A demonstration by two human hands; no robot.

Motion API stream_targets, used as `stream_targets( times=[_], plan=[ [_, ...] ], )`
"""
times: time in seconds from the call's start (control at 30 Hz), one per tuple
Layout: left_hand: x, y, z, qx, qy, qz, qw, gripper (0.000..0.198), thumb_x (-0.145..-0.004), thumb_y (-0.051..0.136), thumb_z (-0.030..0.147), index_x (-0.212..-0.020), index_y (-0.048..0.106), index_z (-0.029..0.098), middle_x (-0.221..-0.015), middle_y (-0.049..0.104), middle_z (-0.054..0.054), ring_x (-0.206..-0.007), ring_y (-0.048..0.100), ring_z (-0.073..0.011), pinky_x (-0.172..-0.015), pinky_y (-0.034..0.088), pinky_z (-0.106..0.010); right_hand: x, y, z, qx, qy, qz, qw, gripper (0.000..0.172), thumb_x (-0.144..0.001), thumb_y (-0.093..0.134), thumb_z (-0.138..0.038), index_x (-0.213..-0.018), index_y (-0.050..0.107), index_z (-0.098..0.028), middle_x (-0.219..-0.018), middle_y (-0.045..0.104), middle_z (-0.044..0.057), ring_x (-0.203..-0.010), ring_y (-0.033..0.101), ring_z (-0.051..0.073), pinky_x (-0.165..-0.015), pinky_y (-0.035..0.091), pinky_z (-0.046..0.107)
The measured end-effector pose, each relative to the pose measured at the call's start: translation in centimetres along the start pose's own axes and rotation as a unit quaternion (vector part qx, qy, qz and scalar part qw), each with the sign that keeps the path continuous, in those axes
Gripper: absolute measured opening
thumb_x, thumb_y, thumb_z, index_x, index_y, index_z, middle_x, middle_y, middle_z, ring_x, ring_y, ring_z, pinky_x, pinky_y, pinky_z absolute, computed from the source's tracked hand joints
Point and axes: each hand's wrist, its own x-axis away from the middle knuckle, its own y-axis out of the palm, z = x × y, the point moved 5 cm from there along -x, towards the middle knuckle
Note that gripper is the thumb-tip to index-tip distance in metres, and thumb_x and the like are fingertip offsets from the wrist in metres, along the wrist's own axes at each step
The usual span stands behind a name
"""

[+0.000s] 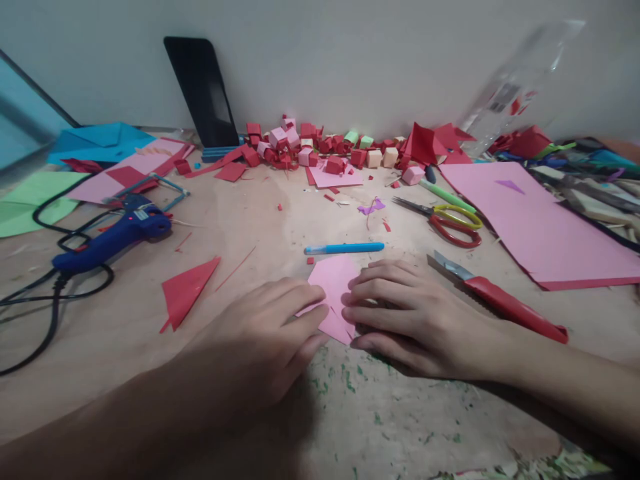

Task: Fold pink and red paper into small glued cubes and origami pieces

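A small piece of pink paper (pixel 336 280) with cut or folded edges lies flat on the table between my hands. The fingertips of my left hand (pixel 280 327) rest on its left side, with the fingers stretched out. My right hand (pixel 405 313) lies along the paper's right edge, its fingers extended and touching it. Just beyond the paper is a blue pen (pixel 345 249). To the right of my right hand lies a utility knife with a red handle (pixel 515 308). A folded red paper piece (pixel 190 291) sits left of my left hand.
Scissors (pixel 445 220) lie at right, beside large pink sheets (pixel 555 227). On the left is a blue glue gun (pixel 115 237) with a black cable. Small paper cubes (pixel 305 143) line the wall, between a leaning phone (pixel 203 93) and a clear plastic bottle (pixel 520 90).
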Motion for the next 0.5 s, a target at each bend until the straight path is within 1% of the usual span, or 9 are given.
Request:
stream_targets(
  times=[0.13, 0.23, 0.37, 0.5],
  plan=[
    [0.12, 0.1, 0.23, 0.029, 0.005, -0.011, 1.0, 0.028, -0.107, 0.043, 0.021, -0.11, 0.069, 0.013, -0.112, 0.074, -0.01, -0.099, 0.069, -0.0232, -0.086, 0.058, -0.037, -0.05, 0.03, -0.07, 0.02, 0.0, -0.001, 1.0, 0.022, -0.105, 0.059, -0.031, -0.118, 0.069, -0.018, -0.113, 0.074, 0.01, -0.116, 0.065, 0.026, -0.106, 0.048, 0.046],
    [0.21, 0.24, 0.21, 0.031, -0.002, -0.025, 0.999, 0.027, -0.106, 0.043, 0.022, -0.109, 0.069, 0.013, -0.112, 0.074, -0.01, -0.099, 0.069, -0.0243, -0.085, 0.058, -0.038, -0.12, -0.05, -0.15, 0.026, 0.0, 0.004, 1.0, 0.022, -0.105, 0.058, -0.03, -0.117, 0.07, -0.016, -0.114, 0.073, 0.011, -0.113, 0.065, 0.026, -0.104, 0.049, 0.047],
    [0.19, 0.36, 0.16, 0.024, -0.004, -0.033, 0.999, 0.026, -0.105, 0.044, 0.019, -0.107, 0.069, 0.013, -0.111, 0.074, -0.011, -0.099, 0.069, -0.0254, -0.084, 0.059, -0.04, -0.2, -0.15, -0.31, 0.033, -0.003, 0.012, 0.999, 0.023, -0.104, 0.059, -0.029, -0.114, 0.072, -0.013, -0.114, 0.073, 0.013, -0.11, 0.065, 0.027, -0.101, 0.05, 0.047],
    [0.22, 0.45, 0.16, 0.018, 0.023, -0.031, 0.999, 0.024, -0.103, 0.045, 0.017, -0.107, 0.068, 0.014, -0.112, 0.072, -0.012, -0.099, 0.069, -0.026, -0.082, 0.059, -0.04, -0.19, -0.13, -0.29, 0.03, 0.004, 0.017, 0.999, 0.022, -0.104, 0.059, -0.028, -0.112, 0.073, -0.012, -0.112, 0.073, 0.013, -0.108, 0.066, 0.026, -0.101, 0.049, 0.046]
  ],
)
